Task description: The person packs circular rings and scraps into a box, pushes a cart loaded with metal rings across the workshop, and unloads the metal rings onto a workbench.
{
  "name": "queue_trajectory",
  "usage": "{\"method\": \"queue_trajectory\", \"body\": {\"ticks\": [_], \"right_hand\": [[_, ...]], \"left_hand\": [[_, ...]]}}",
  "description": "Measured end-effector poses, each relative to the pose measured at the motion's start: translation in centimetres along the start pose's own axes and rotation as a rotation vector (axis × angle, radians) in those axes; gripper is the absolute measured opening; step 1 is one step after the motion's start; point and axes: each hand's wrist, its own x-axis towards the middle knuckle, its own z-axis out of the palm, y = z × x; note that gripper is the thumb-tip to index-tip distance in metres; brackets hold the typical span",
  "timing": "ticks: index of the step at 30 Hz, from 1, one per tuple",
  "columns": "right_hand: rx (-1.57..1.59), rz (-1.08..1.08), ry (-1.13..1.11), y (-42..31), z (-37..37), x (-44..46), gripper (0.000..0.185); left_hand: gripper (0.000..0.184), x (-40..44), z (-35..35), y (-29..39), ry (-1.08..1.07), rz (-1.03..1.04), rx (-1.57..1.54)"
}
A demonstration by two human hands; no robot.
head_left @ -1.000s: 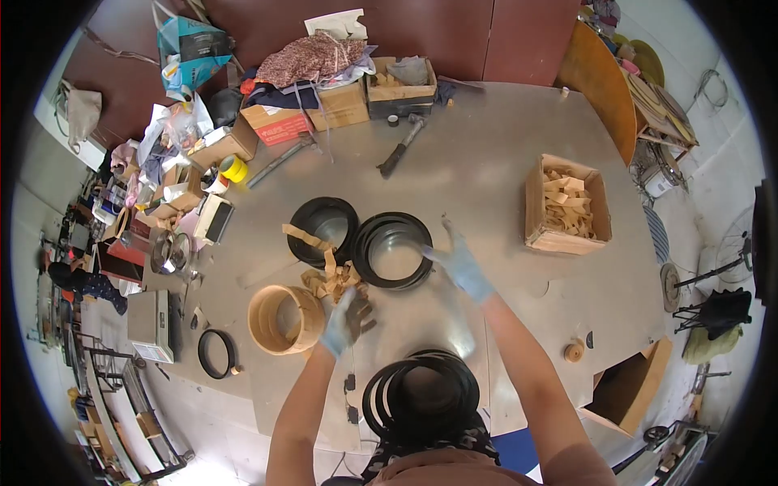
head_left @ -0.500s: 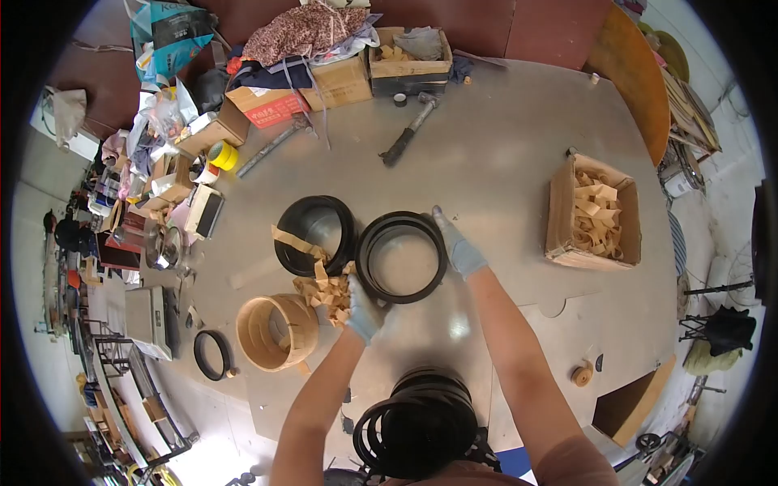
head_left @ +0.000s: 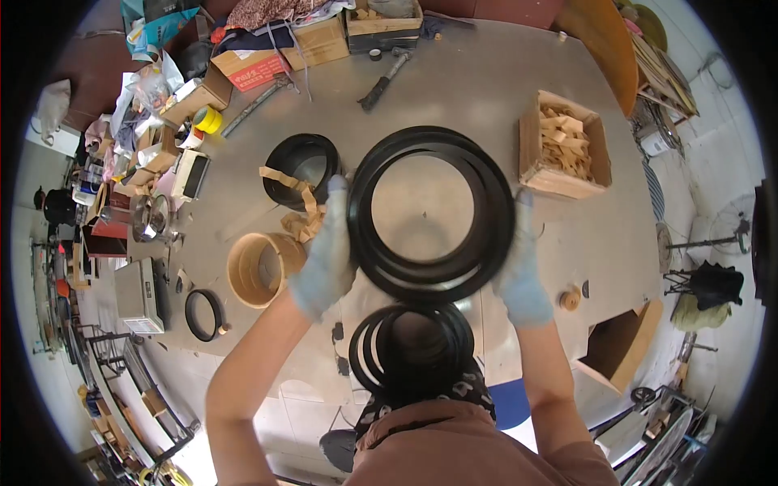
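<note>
Gloved left hand (head_left: 326,253) and right hand (head_left: 523,279) clasp a black ring stack (head_left: 497,223) at 9 and 3 o'clock, above the metal tabletop (head_left: 442,81); their undersides and some fingers are hidden. The left hand partly covers tan strips (head_left: 300,225). Lower rings (head_left: 459,344) overlap at 6 o'clock; a filled box (head_left: 531,154) stands at 2.

The one clear line of lettering is on the red-and-white carton (head_left: 253,71) on the worktop (head_left: 454,77): a row of pale, Chinese-looking characters across its red side. They are too small and blurred to read with certainty, as is the smaller print under them. Beyond the carton and to its left, the blue bag (head_left: 172,26) bears pale markings, cut off by the view's edge and unreadable.
</note>
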Motion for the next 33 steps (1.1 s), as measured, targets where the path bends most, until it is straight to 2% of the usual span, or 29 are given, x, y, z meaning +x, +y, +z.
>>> {"method": "queue_trajectory", "body": {"ticks": [1, 2, 6, 7, 9, 12, 14, 16, 17, 18, 19, 21, 22, 25, 26, 27, 28, 29, 30, 32, 33], "right_hand": [[-0.025, -0.014, -0.015, -1.0, 0.4, -3.2, 0.063], [-0.032, 0.006, 0.020, -2.0, 1.8, -6.8, 0.063], [-0.005, 0.116, 0.081, -1.9, 2.6, -17.2, 0.067], [0.006, 0.121, 0.033, -0.8, 2.2, -18.7, 0.068], [0.017, 0.155, -0.043, 1.7, 0.4, -19.8, 0.070], [0.015, 0.187, -0.088, 5.1, -2.5, -19.2, 0.072], [-0.133, 0.151, -0.149, 5.4, -3.2, -19.1, 0.072], [-0.245, 0.135, -0.096, 4.7, -4.4, -19.4, 0.074], [-0.423, 0.104, -0.028, 3.8, -5.1, -19.1, 0.076], [-0.598, 0.072, 0.043, 3.0, -6.1, -18.6, 0.078], [-0.632, 0.053, 0.063, 3.4, -8.3, -17.5, 0.080], [-0.555, 0.243, 0.188, 6.7, -13.7, -14.0, 0.078], [-0.488, 0.420, 0.271, 9.5, -16.1, -12.1, 0.076], [-0.483, 0.506, 0.229, 19.4, -24.7, -7.1, 0.074], [-0.387, 0.642, 0.272, 17.1, -21.1, -8.1, 0.071], [0.038, 0.539, 0.083, 19.9, -21.8, -6.9, 0.070], [0.124, 0.584, 0.035, 18.0, -19.0, -8.1, 0.068], [0.349, 0.632, -0.075, 19.7, -21.0, -7.4, 0.069], [0.373, 0.586, -0.072, 18.4, -19.3, -8.4, 0.062], [0.416, 0.545, -0.077, 20.0, -20.7, -7.6, 0.048], [-0.069, 0.018, -0.159, 25.0, -23.7, -6.1, 0.044]], "left_hand": [[0.063, -3.0, -0.6, 0.2, -0.136, 0.199, 0.276], [0.064, -6.8, 2.1, 1.5, -0.006, 0.018, 0.084], [0.065, -17.0, 0.1, -2.6, 0.139, -0.046, 0.108], [0.065, -18.6, -0.3, -3.7, 0.127, -0.035, 0.110], [0.066, -21.0, -0.9, -5.6, 0.210, -0.189, -0.114], [0.070, -20.7, -3.9, -9.5, 0.226, -0.196, -0.055], [0.070, -21.0, -5.0, -10.2, 0.230, -0.215, -0.020], [0.073, -21.3, -6.6, -10.2, 0.068, -0.084, 0.152], [0.072, -21.0, -8.1, -11.0, 0.153, -0.029, 0.157], [0.072, -20.2, -11.1, -12.5, 0.145, -0.034, 0.166], [0.075, -19.0, -14.8, -14.6, 0.233, -0.008, 0.068], [0.082, -16.1, -18.4, -18.9, 0.212, -0.162, -0.371], [0.082, -14.6, -19.4, -21.3, 0.223, -0.257, -0.493], [0.082, -12.4, -19.8, -26.7, 0.311, -0.395, -0.499], [0.082, -12.6, -19.7, -27.6, 0.330, -0.414, -0.474], [0.082, -12.8, -19.7, -27.9, 0.344, -0.421, -0.452], [0.082, -13.4, -19.7, -28.0, 0.351, -0.434, -0.422], [0.083, -13.9, -19.8, -27.9, 0.356, -0.447, -0.395], [0.083, -14.4, -19.9, -27.8, 0.356, -0.458, -0.363], [0.083, -15.0, -19.9, -26.9, 0.348, -0.471, -0.288], [0.083, -15.1, -20.0, -26.3, 0.339, -0.477, -0.250]]}}
